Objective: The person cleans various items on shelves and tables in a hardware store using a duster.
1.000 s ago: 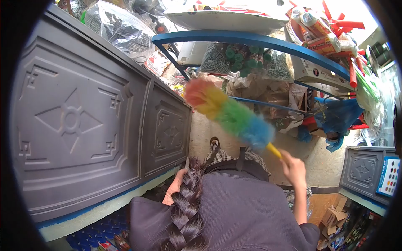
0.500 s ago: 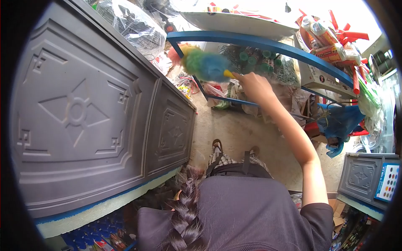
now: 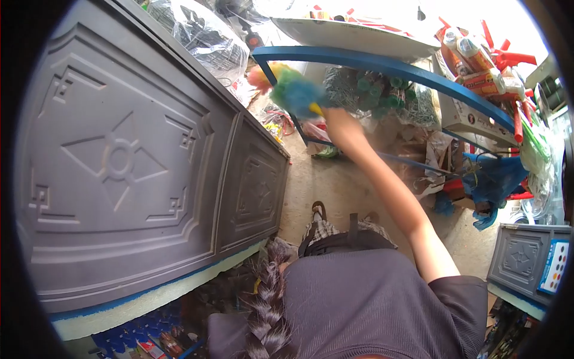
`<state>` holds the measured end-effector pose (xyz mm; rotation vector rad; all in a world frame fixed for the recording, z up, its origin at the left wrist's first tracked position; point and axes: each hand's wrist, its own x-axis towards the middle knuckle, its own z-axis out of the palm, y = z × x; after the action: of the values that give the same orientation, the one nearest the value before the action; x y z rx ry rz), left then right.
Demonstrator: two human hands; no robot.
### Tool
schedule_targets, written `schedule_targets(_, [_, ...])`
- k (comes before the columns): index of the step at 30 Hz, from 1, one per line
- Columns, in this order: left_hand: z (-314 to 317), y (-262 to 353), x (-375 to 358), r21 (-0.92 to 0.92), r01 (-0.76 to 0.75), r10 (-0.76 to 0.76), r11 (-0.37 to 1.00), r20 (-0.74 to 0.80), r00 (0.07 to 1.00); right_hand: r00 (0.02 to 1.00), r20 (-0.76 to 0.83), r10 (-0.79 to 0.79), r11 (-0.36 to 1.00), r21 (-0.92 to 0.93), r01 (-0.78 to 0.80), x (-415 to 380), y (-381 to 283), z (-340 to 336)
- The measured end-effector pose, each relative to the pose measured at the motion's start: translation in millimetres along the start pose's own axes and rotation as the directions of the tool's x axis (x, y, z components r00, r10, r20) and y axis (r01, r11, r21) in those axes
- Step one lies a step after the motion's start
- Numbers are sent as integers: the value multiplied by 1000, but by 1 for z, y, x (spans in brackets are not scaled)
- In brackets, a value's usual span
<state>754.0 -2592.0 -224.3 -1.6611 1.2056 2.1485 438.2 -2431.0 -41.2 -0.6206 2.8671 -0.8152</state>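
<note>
My right hand [image 3: 345, 131] is closed round the yellow handle of a fluffy feather duster [image 3: 294, 91], slightly smeared by motion. The duster's head runs from pink through yellow and green to blue. It lies against the left post of a blue metal rack [image 3: 382, 64], with the pink tip reaching to the post's far side. Behind the duster and my hand, bundles of thin wire-like pieces and green-capped bottles [image 3: 382, 90] stand inside the rack. My left hand is out of view.
A grey panelled counter [image 3: 119, 155] fills the left side. A white tray [image 3: 353, 37] sits above the rack. Orange-labelled tubes [image 3: 478, 66] and red pieces are piled at the right, over a blue plastic bag [image 3: 493, 182]. A smaller grey cabinet [image 3: 520, 257] stands lower right.
My right hand has drawn the duster slightly left and nearer to me, and its head now bunches by the rack's left post. The whole view has shifted a little.
</note>
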Motion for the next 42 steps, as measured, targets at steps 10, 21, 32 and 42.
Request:
schedule_targets(10, [4, 4, 5, 11, 5, -5, 1000, 3, 1000, 979, -29, 201, 978, 62, -199, -95, 15, -80])
schedule_targets(21, [7, -2, 3, 28, 12, -12, 1000, -4, 1000, 984, -169, 59, 852, 522, 38, 10, 13, 24])
schedule_targets(32, [9, -1, 5, 35, 9, -9, 999, -1, 1000, 978, 204, 34, 993, 100, -55, -17, -16, 36])
schedule_targets(42, [16, -9, 3, 30, 23, -23, 999, -6, 1000, 984, 167, 69, 657, 734, -171, -136, 49, -53])
